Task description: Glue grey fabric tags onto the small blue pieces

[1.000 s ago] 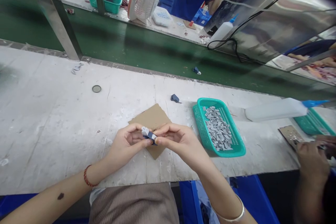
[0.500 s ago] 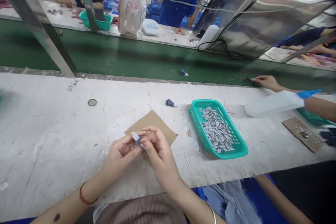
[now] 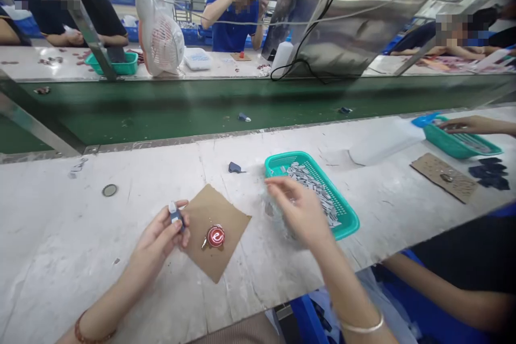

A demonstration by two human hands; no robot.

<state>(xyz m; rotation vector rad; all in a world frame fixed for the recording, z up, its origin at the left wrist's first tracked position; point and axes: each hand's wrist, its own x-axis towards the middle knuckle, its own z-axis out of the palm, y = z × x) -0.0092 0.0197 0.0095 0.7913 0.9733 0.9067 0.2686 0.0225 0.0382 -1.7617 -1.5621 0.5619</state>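
My left hand [image 3: 163, 228] is closed on a small dark blue piece [image 3: 176, 217] with a pale grey-white tip, held upright between thumb and fingers. It hovers by the left corner of a brown cardboard square [image 3: 209, 201]. On the cardboard lies a red round cap [image 3: 216, 236] with a white mark, wet-looking around its edge. My right hand [image 3: 300, 209], slightly blurred, is over the near left side of a green basket [image 3: 355, 226] of small grey pieces [image 3: 318, 188]. Its fingers are loosely bent, and nothing shows in them.
Another dark blue piece [image 3: 235, 167] lies behind the cardboard, and a metal ring-like disc [image 3: 109, 190] to the left. A white bottle [image 3: 382, 142] lies tilted at right. A co-worker's hand [image 3: 463, 124] is at a second green basket [image 3: 451, 142]. More pieces lie on the green strip [image 3: 169, 113].
My right hand has let go of the blue piece and moved right to the basket. My left hand keeps the piece and has moved left, uncovering the red cap. The co-worker's hand left the green strip.
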